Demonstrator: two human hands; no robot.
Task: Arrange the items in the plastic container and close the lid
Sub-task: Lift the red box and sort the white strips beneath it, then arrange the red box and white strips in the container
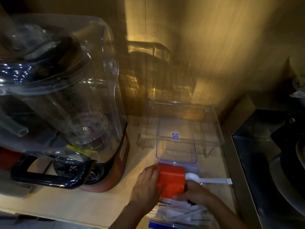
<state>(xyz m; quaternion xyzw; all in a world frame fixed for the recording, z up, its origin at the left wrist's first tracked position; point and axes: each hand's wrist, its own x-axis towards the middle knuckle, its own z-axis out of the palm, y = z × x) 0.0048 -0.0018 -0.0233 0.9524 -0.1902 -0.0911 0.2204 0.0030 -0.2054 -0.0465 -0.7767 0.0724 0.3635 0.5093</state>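
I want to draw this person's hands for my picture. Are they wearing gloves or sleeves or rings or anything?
No gloves. The left hand and right hand are both bare, and the forearms are bare too as far as the picture shows, with no sleeves in sight. I can't see any rings, watch or bracelet, though the light is dim.

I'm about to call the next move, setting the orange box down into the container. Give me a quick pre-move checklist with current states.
1. Both hands on the orange box: left hand and right hand grip it, ok.
2. Lid clear of the container: lying apart behind it, ok.
3. White spoon out of the way: lies right beside the box, not ok.
4. White wrapped items settled: loose pile at near end, cannot tell.
5. Room beneath the box: hidden, cannot tell.
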